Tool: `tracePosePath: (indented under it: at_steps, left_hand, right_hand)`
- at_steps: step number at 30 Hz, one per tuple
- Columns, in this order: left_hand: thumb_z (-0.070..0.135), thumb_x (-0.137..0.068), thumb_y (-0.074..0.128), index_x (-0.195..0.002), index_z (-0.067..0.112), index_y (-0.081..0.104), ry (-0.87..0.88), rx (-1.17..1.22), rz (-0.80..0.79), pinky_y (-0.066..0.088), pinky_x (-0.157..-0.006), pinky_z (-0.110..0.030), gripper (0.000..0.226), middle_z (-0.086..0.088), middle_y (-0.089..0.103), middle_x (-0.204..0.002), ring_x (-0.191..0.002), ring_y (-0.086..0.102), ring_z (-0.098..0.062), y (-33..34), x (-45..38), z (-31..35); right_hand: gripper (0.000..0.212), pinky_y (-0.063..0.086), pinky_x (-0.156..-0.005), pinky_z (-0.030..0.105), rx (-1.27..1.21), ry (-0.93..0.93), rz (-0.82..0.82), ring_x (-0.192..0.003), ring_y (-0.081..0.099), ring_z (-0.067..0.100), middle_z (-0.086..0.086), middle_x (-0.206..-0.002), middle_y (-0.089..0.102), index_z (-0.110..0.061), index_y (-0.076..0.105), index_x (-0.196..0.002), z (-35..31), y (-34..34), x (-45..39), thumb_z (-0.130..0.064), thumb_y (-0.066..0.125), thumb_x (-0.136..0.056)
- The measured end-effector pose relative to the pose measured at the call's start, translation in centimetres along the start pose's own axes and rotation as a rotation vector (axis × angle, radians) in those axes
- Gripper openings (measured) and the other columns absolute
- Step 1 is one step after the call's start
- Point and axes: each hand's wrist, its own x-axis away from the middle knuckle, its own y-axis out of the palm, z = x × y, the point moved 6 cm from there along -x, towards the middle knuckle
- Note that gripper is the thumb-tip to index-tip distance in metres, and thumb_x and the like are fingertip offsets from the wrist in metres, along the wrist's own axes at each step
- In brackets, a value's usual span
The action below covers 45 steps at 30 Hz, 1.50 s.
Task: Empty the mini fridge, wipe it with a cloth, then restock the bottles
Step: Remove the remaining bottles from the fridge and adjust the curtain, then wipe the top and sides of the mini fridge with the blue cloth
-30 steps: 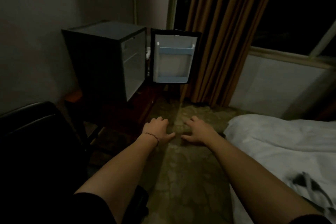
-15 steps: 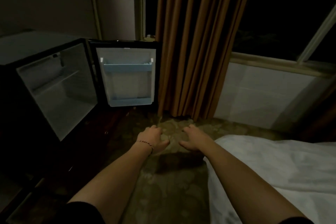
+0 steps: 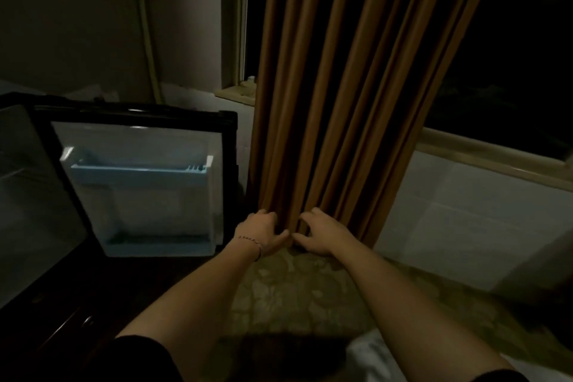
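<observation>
Mini fridge [image 3: 28,195] at left edge, cavity facing right; door [image 3: 145,189] swung wide, upright, inner shelves toward camera, no bottles visible. Left hand [image 3: 263,234] and right hand [image 3: 319,234] side by side near curtain [image 3: 341,102] hem, fingers loosely bent, holding nothing.

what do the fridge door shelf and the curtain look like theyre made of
The door shelf looks like pale blue moulded plastic with a smooth, slightly glossy finish and thin ribs at one end. The curtain looks like thick matte brown fabric, since it hangs in deep soft folds.
</observation>
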Motion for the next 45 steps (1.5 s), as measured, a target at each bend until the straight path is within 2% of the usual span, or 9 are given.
tracePosePath:
  at_steps: [3, 8, 11, 14, 22, 29, 34, 41, 45]
  left_hand:
    - [0.065, -0.083, 0.049, -0.111, 0.026, 0.057, -0.046, 0.008, -0.016, 0.053, -0.084, -0.043, 0.049, 0.0, 0.054, -0.109, -0.097, 0.055, -0.021, -0.5, -6.8, 0.6]
    - [0.056, -0.089, 0.053, -0.118, 0.022, 0.053, -0.211, 0.058, -0.033, 0.05, -0.092, -0.044, 0.044, -0.002, 0.048, -0.122, -0.109, 0.051, -0.024, -0.9, -17.0, -1.0]
    - [0.06, -0.087, 0.051, -0.118, 0.023, 0.055, -0.304, 0.032, 0.007, 0.053, -0.086, -0.042, 0.048, -0.002, 0.05, -0.119, -0.102, 0.054, -0.022, -1.9, -21.7, -3.3]
    - [0.059, -0.087, 0.052, -0.123, 0.024, 0.053, -0.458, 0.062, 0.033, 0.052, -0.088, -0.043, 0.051, -0.001, 0.05, -0.123, -0.107, 0.052, -0.021, -3.2, -25.2, -6.1]
    - [0.056, -0.087, 0.052, -0.126, 0.018, 0.05, -0.795, 0.039, 0.13, 0.047, -0.094, -0.047, 0.054, -0.008, 0.048, -0.131, -0.12, 0.047, -0.031, -7.8, -31.5, -15.3]
    - [0.054, -0.087, 0.053, -0.12, 0.019, 0.049, -1.012, 0.07, 0.234, 0.046, -0.09, -0.047, 0.049, -0.01, 0.049, -0.128, -0.117, 0.047, -0.031, -11.3, -34.0, -25.3]
    - [0.055, -0.086, 0.054, -0.129, 0.018, 0.046, -1.203, 0.084, 0.293, 0.046, -0.091, -0.048, 0.058, -0.01, 0.046, -0.133, -0.12, 0.047, -0.031, -12.7, -32.1, -30.6]
    - [0.051, -0.084, 0.06, -0.121, 0.021, 0.051, -1.508, 0.101, 0.494, 0.049, -0.089, -0.044, 0.048, -0.006, 0.049, -0.125, -0.115, 0.051, -0.028, -15.0, -27.7, -35.2]
    - [0.05, -0.083, 0.061, -0.12, 0.021, 0.052, -1.592, 0.121, 0.509, 0.051, -0.089, -0.046, 0.048, -0.005, 0.048, -0.128, -0.116, 0.05, -0.027, -15.1, -26.7, -37.1]
  right_hand:
    - [0.063, 0.05, -0.095, 0.04, -0.003, -0.021, -0.016, -0.122, 0.052, 0.026, 0.004, -0.143, 0.04, -0.022, 0.039, -0.147, 2.7, -1.8, -6.9, -0.054, 0.052, -0.095]
    - [0.055, 0.05, -0.091, 0.037, 0.045, -0.147, -0.061, -0.117, 0.053, 0.024, 0.004, -0.135, 0.044, -0.022, 0.045, -0.141, 6.0, -3.1, -19.1, -0.049, 0.056, -0.094]
    - [0.051, 0.052, -0.091, 0.04, 0.091, -0.253, -0.091, -0.111, 0.055, 0.023, 0.003, -0.129, 0.046, -0.022, 0.048, -0.136, 6.7, -4.0, -26.5, -0.049, 0.057, -0.094]
    - [0.056, 0.052, -0.089, 0.038, 0.14, -0.362, -0.144, -0.114, 0.054, 0.024, 0.003, -0.133, 0.043, -0.021, 0.044, -0.141, 5.5, -5.5, -33.4, -0.048, 0.058, -0.094]
    - [0.062, 0.047, -0.101, 0.044, 0.243, -0.701, -0.193, -0.126, 0.048, 0.027, 0.004, -0.141, 0.038, -0.02, 0.04, -0.145, -5.5, -6.8, -47.4, -0.046, 0.061, -0.093]
    - [0.055, 0.049, -0.096, 0.045, 0.293, -0.936, -0.229, -0.12, 0.052, 0.03, 0.006, -0.132, 0.041, -0.02, 0.045, -0.135, -16.1, -7.3, -56.4, -0.045, 0.065, -0.09]
    - [0.053, 0.05, -0.094, 0.048, 0.343, -1.081, -0.311, -0.117, 0.053, 0.03, 0.005, -0.131, 0.04, -0.021, 0.045, -0.134, -23.7, -6.1, -59.7, -0.044, 0.064, -0.091]
    - [0.06, 0.049, -0.094, 0.045, 0.411, -1.374, -0.33, -0.12, 0.053, 0.03, 0.005, -0.135, 0.041, -0.023, 0.044, -0.14, -33.6, -4.1, -60.6, -0.044, 0.067, -0.09]
    - [0.057, 0.05, -0.091, 0.046, 0.458, -1.51, -0.373, -0.117, 0.054, 0.032, 0.005, -0.133, 0.041, -0.023, 0.045, -0.138, -36.3, -3.5, -60.4, -0.044, 0.066, -0.09]
